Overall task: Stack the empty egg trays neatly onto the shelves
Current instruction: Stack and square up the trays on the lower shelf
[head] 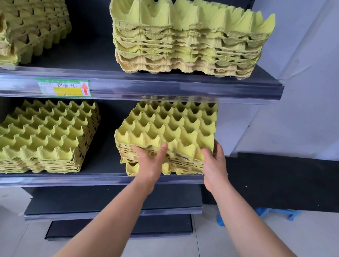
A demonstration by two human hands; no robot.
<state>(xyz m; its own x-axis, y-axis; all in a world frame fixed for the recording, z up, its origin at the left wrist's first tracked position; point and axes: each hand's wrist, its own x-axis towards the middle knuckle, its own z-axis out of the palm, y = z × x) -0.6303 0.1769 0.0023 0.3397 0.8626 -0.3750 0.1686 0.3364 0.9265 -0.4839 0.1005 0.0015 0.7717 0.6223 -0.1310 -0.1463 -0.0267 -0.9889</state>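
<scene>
A stack of yellow-green egg trays [170, 128] sits on the right side of the middle shelf [105, 179], its front edge slightly over the shelf lip. My left hand [149, 161] grips the stack's front edge, thumb on the top tray and fingers against the layered edges. My right hand [215, 163] holds the front right corner, thumb on top and fingers wrapped round the side. The stack's back is hidden under the upper shelf.
Another tray stack [41, 137] stands left on the same shelf. The upper shelf [167, 86] bears a stack at right [189, 39] and one at left [26, 18], plus a price label [64, 88]. Lower dark shelves [115, 204], tiled floor, a blue object [275, 213] at right.
</scene>
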